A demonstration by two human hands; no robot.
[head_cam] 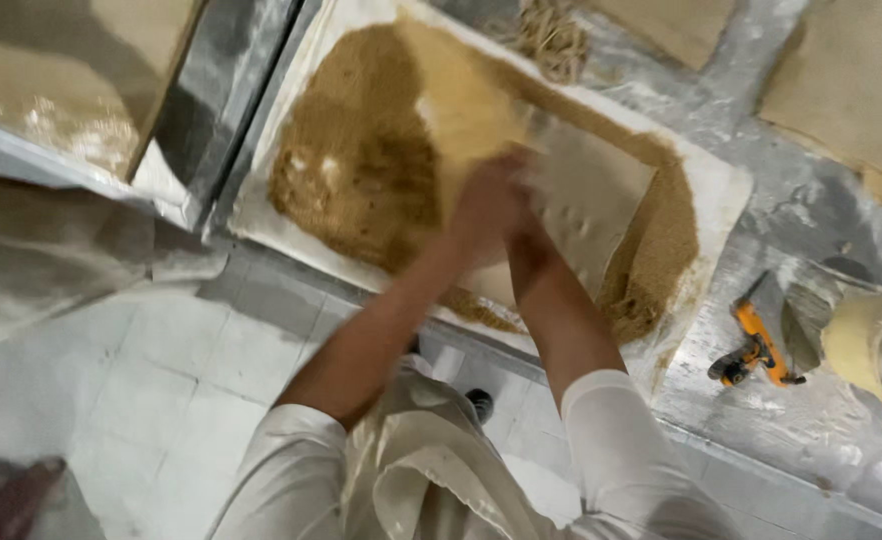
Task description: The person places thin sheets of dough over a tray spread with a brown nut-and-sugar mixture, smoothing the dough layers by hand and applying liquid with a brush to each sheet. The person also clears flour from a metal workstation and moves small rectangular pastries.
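Note:
Both my hands meet over a white tray (721, 185) heaped with brown crumbly powder (361, 160). My left hand (481, 205) and my right hand (533, 195) are pressed together and blurred; they seem to grip a flat pale scraper blade (586, 200) that lies across the bared middle of the tray. The powder is piled thick at the left and runs in a narrow ridge along the tray's right side. The fingers are too blurred to make out singly.
The tray sits on a floury metal counter (811, 420). An orange-handled scraper (761, 350) and a cream tub (876, 345) lie at the right. A tangle of pale strands (551, 35) lies beyond the tray. Another pale tray (51, 90) is at the upper left, white floor tiles (161, 370) below.

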